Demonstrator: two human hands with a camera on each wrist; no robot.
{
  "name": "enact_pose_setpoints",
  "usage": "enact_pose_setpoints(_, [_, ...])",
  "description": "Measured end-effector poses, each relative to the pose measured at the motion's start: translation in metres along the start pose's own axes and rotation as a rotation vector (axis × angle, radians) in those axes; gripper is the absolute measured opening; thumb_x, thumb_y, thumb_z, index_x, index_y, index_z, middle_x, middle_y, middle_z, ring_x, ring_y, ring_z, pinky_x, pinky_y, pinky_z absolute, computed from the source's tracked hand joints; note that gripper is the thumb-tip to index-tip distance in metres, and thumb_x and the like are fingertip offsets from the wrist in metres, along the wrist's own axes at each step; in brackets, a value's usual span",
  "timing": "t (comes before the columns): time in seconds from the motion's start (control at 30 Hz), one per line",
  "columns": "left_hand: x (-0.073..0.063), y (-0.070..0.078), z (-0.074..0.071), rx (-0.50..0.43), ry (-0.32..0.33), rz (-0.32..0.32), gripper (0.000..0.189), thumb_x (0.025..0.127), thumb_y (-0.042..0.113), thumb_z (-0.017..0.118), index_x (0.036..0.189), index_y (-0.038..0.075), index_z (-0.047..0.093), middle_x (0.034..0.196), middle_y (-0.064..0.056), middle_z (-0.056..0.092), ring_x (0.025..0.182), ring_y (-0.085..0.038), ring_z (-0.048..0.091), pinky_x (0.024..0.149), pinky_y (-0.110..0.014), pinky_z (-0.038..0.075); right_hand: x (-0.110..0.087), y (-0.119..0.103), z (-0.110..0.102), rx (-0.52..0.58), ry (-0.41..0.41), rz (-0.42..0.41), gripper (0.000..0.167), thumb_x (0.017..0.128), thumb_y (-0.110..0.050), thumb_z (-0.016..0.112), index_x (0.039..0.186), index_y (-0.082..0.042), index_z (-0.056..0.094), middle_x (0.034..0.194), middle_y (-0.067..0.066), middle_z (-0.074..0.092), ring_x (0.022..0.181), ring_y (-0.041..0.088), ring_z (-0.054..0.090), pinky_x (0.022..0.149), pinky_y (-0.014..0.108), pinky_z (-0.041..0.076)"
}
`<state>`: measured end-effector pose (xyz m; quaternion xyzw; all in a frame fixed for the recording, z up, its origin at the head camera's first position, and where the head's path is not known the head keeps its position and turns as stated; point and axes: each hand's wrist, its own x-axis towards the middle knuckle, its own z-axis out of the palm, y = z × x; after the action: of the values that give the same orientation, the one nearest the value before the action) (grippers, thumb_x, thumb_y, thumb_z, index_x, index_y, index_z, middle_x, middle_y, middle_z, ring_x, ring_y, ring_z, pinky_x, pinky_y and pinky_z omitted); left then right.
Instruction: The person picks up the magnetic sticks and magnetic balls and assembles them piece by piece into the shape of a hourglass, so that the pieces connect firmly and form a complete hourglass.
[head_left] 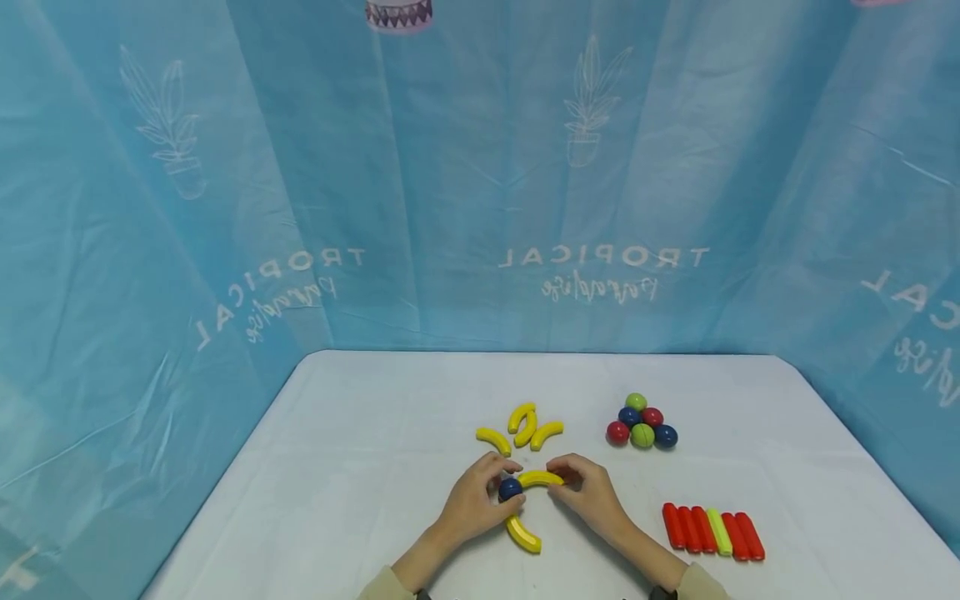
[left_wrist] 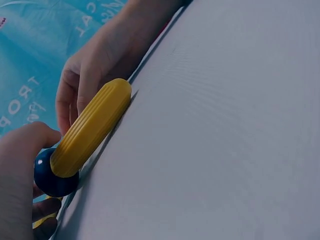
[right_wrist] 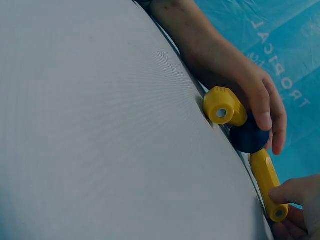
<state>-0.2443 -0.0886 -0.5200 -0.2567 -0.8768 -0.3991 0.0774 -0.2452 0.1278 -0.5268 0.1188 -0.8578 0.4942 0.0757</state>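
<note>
My left hand holds a dark blue ball between thumb and fingers, low over the white table. A yellow curved rod meets the ball on its right side, and my right hand pinches that rod's far end. From the ball's near side another yellow curved rod runs toward me. In the right wrist view, the near rod shows a round metal tip on its free end, and the ball sits between the two rods. The left wrist view shows the ridged near rod up close.
Several more yellow curved rods lie just beyond my hands. Farther right is a cluster of green, blue and red balls. A row of red straight rods with one lime-green rod lies at the right. A blue printed curtain surrounds the table.
</note>
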Motion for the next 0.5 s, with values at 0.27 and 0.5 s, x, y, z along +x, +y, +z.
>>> enact_pose_setpoints(0.27, [0.0008,-0.0004,0.0007,-0.004,0.061,0.020,0.010,0.081,0.027,0.073,0.088,0.021,0.067,0.083,0.009,0.061,0.070,0.001,0.049,0.064,-0.015,0.043,0.0006,-0.0013,-0.0002,0.031,0.020,-0.010,0.030,0.075,0.008,0.070,0.101,-0.009,0.068,0.099,0.001,0.070,0.093,0.016,0.067,0.084,0.021,0.054])
enact_pose_setpoints(0.5, [0.0008,-0.0017,0.0017,0.031,0.144,-0.022,0.021,0.080,0.028,0.073,0.067,0.022,0.059,0.066,0.012,0.054,0.060,0.003,0.045,0.057,-0.014,0.039,0.0032,-0.0020,-0.0005,0.008,0.094,-0.063,0.030,0.074,0.008,0.072,0.099,-0.008,0.069,0.095,0.000,0.070,0.088,0.013,0.065,0.081,0.023,0.054])
